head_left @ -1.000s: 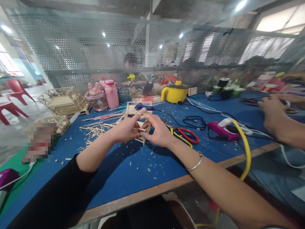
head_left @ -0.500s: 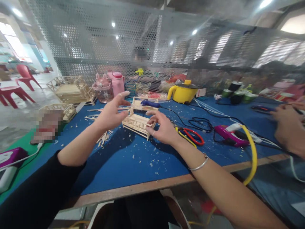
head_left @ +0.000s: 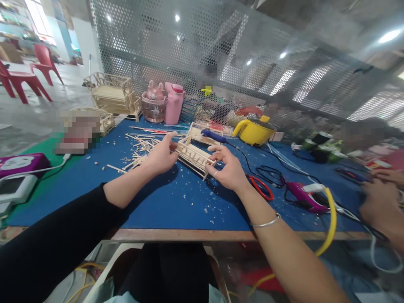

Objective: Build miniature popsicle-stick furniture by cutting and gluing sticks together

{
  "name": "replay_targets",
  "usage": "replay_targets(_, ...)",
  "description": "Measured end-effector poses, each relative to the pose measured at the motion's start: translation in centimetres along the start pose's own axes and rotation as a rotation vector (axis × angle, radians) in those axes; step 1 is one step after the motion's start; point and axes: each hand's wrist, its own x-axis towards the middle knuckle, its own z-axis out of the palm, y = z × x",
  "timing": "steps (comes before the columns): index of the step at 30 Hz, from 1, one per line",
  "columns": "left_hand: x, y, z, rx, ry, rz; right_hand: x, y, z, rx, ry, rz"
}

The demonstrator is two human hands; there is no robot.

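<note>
A small model bed frame of pale wooden sticks [head_left: 195, 159] sits tilted between my hands over the blue mat. My left hand [head_left: 162, 156] closes on its left end, thumb and fingers at the corner post. At the right end, my right hand [head_left: 227, 167] grips the frame between thumb and fingers; a ring and a bracelet show on that arm. Just behind lies a blue-handled corded tool [head_left: 213, 135], resting by another pale stick piece [head_left: 197, 131]. Loose wooden sticks [head_left: 139, 153] are scattered beside my left hand.
Red-handled scissors [head_left: 261, 188] lie right of my right hand, near a purple device [head_left: 306, 198] with cables. A yellow pot [head_left: 254, 131], pink bottle [head_left: 174, 103] and larger stick models [head_left: 113, 94] stand at the back. Another person's hands [head_left: 380, 198] are at far right.
My left hand has come down from above the frame onto its left end. My right hand stays at the right end. The camera view has turned and tilted down.
</note>
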Motion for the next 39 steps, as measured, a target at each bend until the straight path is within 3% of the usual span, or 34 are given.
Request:
replay_targets(6, 0.02, -0.17, 0.25, -0.056, 0.002, -0.052, 0.16, -0.32, 0.26, 0.020, -0.018, 0.008)
replay_targets(29, -0.37, 0.21, 0.23, 0.009, -0.036, -0.037, 0.06, -0.06, 0.51, 0.045, -0.005, 0.022)
replay_targets(39, -0.26, -0.40, 0.44, -0.054, -0.029, -0.010, 0.02, 0.44, 0.89, 0.056, 0.038, -0.048)
